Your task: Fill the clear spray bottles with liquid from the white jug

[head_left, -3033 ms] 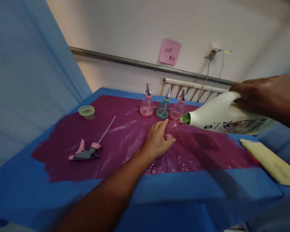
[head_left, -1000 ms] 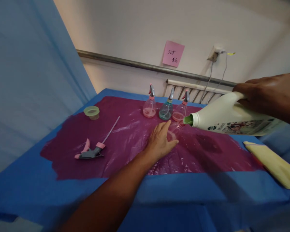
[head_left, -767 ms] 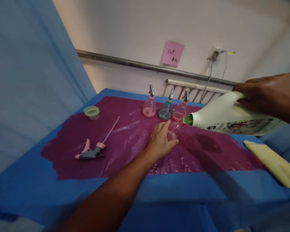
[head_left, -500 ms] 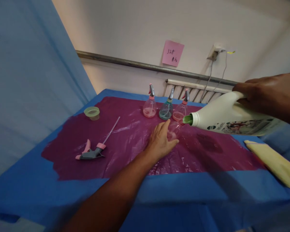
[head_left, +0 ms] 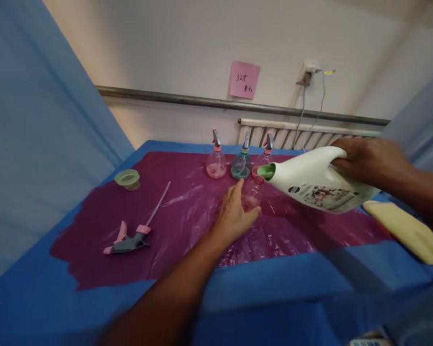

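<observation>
One green cup [head_left: 127, 178], far left, on the purple sheet [head_left: 97, 211] spread over the blue surface [head_left: 274, 283]. One trigger head [head_left: 130, 242], lying flat, tube towards the wall. One pink spray bottle [head_left: 216, 168], upright, at the back. One left hand [head_left: 234, 214], thumb and fingers curved around the clear bottle, grasping it. One teal spray bottle [head_left: 241, 168], upright. One clear bottle [head_left: 252, 194], leaning right, neck at the jug's mouth; contact cannot be told. One second pink spray bottle [head_left: 265, 158], partly hidden behind that mouth. One cream jug [head_left: 321, 185], tipped leftward. One right hand [head_left: 368, 158], closed on the jug's handle. One yellow cloth [head_left: 407, 230], far right.
</observation>
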Demonstrator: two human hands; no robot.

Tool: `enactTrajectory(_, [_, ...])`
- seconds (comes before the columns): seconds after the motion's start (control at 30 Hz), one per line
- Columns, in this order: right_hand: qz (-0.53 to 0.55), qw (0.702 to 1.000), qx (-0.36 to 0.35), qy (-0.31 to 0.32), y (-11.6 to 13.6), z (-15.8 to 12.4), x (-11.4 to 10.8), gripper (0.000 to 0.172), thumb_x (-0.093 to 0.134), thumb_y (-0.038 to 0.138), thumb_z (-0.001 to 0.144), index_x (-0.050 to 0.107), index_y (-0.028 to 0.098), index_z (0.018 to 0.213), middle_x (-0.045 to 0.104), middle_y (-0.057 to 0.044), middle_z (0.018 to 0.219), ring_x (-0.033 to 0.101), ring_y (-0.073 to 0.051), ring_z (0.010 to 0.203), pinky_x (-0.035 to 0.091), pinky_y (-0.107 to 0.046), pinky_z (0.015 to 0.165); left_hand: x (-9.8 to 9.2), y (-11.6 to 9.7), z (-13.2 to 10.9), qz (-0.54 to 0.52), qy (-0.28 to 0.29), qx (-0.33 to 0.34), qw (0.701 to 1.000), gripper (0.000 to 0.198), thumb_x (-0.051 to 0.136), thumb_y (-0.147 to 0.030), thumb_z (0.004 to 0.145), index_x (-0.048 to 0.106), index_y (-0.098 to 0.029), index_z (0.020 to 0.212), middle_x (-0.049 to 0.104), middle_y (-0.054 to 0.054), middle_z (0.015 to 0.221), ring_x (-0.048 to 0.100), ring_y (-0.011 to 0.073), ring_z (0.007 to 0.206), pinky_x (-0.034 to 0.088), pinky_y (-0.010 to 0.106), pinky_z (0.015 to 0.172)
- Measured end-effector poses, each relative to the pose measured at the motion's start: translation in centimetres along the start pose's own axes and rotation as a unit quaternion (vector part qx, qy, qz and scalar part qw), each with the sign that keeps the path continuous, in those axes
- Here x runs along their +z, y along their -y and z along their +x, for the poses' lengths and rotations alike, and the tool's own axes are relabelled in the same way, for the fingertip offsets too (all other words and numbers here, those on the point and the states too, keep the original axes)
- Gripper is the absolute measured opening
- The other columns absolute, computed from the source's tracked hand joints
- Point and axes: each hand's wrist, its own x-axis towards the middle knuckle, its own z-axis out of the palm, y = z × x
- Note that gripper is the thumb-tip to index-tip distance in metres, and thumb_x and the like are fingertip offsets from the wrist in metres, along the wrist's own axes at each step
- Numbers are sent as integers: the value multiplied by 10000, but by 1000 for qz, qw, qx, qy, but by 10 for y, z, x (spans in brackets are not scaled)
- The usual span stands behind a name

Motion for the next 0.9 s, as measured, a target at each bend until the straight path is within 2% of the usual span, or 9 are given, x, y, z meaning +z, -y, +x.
enactTrajectory(0.13, [188,980,59,-19,-2,3,15,245,625,422,870,745,238,978,805,-78,930,673,-260,863,429,-366,748,-1,2,4,-11,-9,-9,1000,966,872,-300,909,447,-233,1774,597,173,1731,561,394,1656,456,600,1405])
enactTrajectory(0.2, [310,944,105,-44,-4,4,25,150,658,341,815,717,224,887,764,-51,855,660,-237,865,452,-351,763,-2,2,6,-11,-14,-15,1000,940,867,-283,901,473,-238,1753,612,164,1716,579,385,1641,463,598,1400])
enactTrajectory(0.3, [445,874,187,-62,-7,1,44,107,709,313,788,703,224,849,753,-29,863,647,-217,851,489,-342,754,-4,2,7,-8,-20,-31,999,904,876,-281,884,512,-250,1711,638,152,1689,625,375,1592,495,596,1372])
enactTrajectory(0.47, [532,805,254,-64,-12,-8,82,142,737,329,808,645,264,894,759,-25,826,664,-240,779,550,-389,720,-7,-2,6,1,-10,-60,998,890,905,-295,863,538,-250,1672,659,157,1683,648,378,1570,515,610,1347])
enactTrajectory(0.57, [565,776,276,-49,-13,-13,103,215,783,383,818,603,293,894,765,-35,797,686,-273,777,571,-412,712,-10,-3,7,-1,0,-69,998,878,904,-311,879,537,-247,1675,662,161,1687,653,375,1571,520,606,1342])
enactTrajectory(0.67, [572,765,293,-50,-13,-15,121,281,774,494,841,565,310,878,800,-58,830,692,-286,789,588,-429,708,-12,-3,9,0,-3,-69,998,870,906,-334,892,541,-267,1679,665,148,1684,644,376,1584,503,613,1355])
enactTrajectory(0.73, [563,768,299,-52,-15,-17,128,330,768,568,839,563,313,885,825,-68,873,699,-296,814,597,-436,709,-13,-2,11,5,-3,-67,998,878,909,-349,895,539,-267,1687,664,147,1684,640,379,1588,492,618,1363])
enactTrajectory(0.8, [548,779,301,-49,-17,-21,128,355,771,602,826,584,312,910,829,-70,890,704,-305,826,601,-445,718,-13,-1,11,4,2,-68,998,895,913,-352,891,531,-267,1695,661,147,1684,638,380,1588,490,617,1364])
enactTrajectory(0.9, [512,807,293,-38,-22,-38,114,292,767,546,825,624,300,888,771,-74,794,693,-325,772,581,-474,703,-9,-2,4,-13,8,-65,998,919,914,-321,883,511,-264,1707,639,147,1705,632,365,1594,494,594,1366])
